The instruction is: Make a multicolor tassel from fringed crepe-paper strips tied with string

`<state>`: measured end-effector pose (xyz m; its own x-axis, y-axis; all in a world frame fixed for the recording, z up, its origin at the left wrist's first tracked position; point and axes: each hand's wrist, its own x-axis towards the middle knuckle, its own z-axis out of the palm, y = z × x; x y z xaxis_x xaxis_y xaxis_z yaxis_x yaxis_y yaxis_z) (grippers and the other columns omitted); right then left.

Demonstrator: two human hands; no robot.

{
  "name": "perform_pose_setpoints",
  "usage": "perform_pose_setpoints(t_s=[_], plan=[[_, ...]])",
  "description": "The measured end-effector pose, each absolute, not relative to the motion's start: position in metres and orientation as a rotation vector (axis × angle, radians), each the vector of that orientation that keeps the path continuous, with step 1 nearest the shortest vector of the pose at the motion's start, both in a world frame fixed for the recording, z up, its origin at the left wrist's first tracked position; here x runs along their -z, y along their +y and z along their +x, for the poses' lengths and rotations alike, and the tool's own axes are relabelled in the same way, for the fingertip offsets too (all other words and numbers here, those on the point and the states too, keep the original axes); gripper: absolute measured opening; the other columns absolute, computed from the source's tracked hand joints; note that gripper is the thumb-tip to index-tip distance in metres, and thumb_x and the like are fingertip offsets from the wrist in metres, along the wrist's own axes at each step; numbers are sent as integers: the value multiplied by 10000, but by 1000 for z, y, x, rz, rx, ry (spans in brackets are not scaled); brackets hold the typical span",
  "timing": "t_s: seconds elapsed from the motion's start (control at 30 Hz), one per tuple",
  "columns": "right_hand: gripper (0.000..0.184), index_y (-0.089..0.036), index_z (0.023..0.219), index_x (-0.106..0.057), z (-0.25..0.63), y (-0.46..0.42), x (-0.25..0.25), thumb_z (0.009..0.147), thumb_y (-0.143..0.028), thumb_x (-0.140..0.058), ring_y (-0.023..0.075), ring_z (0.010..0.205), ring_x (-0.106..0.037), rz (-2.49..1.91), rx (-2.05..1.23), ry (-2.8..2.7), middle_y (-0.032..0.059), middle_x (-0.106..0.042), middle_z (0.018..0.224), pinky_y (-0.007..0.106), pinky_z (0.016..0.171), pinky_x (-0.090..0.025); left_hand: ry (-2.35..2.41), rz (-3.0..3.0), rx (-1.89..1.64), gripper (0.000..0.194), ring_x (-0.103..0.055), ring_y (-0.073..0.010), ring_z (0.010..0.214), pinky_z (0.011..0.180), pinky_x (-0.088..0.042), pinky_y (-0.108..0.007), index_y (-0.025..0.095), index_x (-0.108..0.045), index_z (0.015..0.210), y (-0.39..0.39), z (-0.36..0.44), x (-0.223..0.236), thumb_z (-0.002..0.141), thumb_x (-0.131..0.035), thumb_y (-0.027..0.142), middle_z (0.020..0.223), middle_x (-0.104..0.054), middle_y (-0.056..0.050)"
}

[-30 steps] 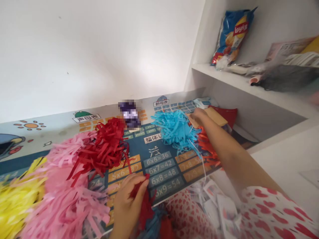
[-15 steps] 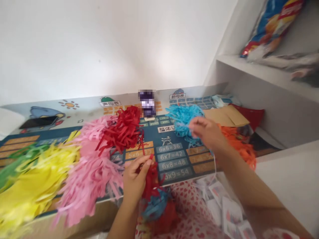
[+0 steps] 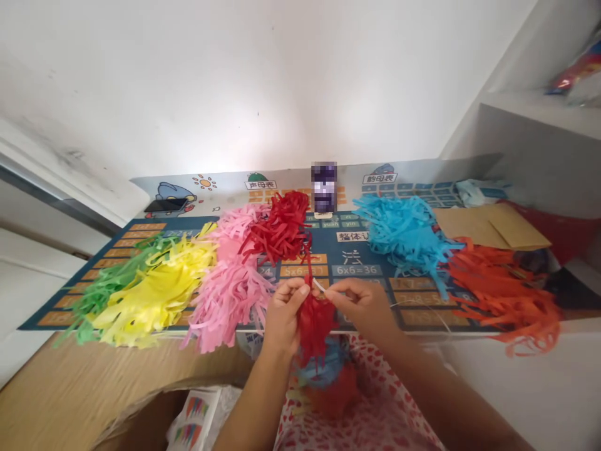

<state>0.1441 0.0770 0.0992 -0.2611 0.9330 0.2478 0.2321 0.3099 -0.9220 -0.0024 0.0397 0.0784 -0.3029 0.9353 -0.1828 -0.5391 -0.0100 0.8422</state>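
My left hand [image 3: 284, 316] pinches the top of a red paper tassel [image 3: 317, 329] just over the table's front edge. Close beside it, my right hand [image 3: 365, 305] holds a thin white string [image 3: 319, 285] between thumb and fingertips, its end at the tassel's top. Under the red tassel hang a blue tassel [image 3: 328, 364] and an orange one [image 3: 334, 396], partly blurred, in front of heart-patterned cloth [image 3: 392, 401]. A pile of red tassels [image 3: 282, 228] lies beyond my left hand, one strip trailing towards it.
Piles of green [image 3: 101, 297], yellow [image 3: 154, 291] and pink tassels [image 3: 232, 300] lie left. Blue [image 3: 406, 228] and orange tassels [image 3: 500, 288] lie right, near a brown envelope [image 3: 493, 227]. A phone-like object [image 3: 323, 188] leans on the wall. Below stands an open box [image 3: 141, 416] with printed packets.
My right hand has come from the blue tassels to beside my left hand, now with the white string at the red tassel's top. The view has swung left.
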Motion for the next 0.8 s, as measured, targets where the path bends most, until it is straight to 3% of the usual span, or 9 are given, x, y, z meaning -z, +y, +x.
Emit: perform_pose_setpoints(t_s=[0.33, 0.43, 0.53, 0.63, 0.7, 0.8], plan=[[188, -211, 701, -717, 144, 75, -97, 819, -315, -615, 106, 509, -510, -1050, -943, -1805, -15, -637, 587, 225, 504, -354, 1282, 812, -1598, 195, -647, -130, 663, 671, -509, -239, 178, -676, 797, 35, -3, -78, 709, -761, 330, 709, -698, 6], [183, -208, 891, -696, 146, 76, -97, 844, -365, -615, 112, 520, -510, -1074, -994, -1862, -19, -630, 635, 229, 498, -352, 1442, 1075, -1547, 147, -641, -145, 679, 663, -503, -249, 177, -688, 782, 33, -3, -80, 742, -722, 315, 737, -702, -13], [299, -202, 1098, -602, 149, 77, -95, 859, -380, -607, 122, 551, -521, -1073, -1077, -1967, -32, -609, 669, 231, 515, -369, 1553, 1324, -1485, 101, -639, -162, 722, 700, -501, -272, 188, -676, 786, 30, -1, -84, 761, -689, 285, 758, -696, -21], [159, -207, 959, -618, 149, 78, -90, 911, -336, -536, 131, 632, -557, -1021, -1043, -2034, -15, -628, 716, 243, 592, -406, 1639, 1484, -1454, 104, -645, -172, 784, 757, -499, -295, 199, -644, 845, 26, 3, -86, 751, -678, 227, 821, -686, -23], [183, -206, 811, -639, 148, 79, -90, 916, -310, -532, 144, 703, -581, -977, -934, -2051, 9, -643, 757, 263, 646, -424, 1653, 1541, -1459, 161, -656, -179, 832, 786, -499, -306, 202, -613, 902, 24, 7, -84, 752, -673, 202, 872, -681, -30], [214, -209, 739, -676, 164, 84, -103, 893, -315, -574, 178, 834, -622, -944, -823, -1921, 41, -673, 853, 299, 729, -463, 1622, 1631, -1435, 198, -670, -186, 878, 822, -496, -320, 201, -570, 977, 23, 11, -81, 793, -643, 197, 882, -693, -36]])
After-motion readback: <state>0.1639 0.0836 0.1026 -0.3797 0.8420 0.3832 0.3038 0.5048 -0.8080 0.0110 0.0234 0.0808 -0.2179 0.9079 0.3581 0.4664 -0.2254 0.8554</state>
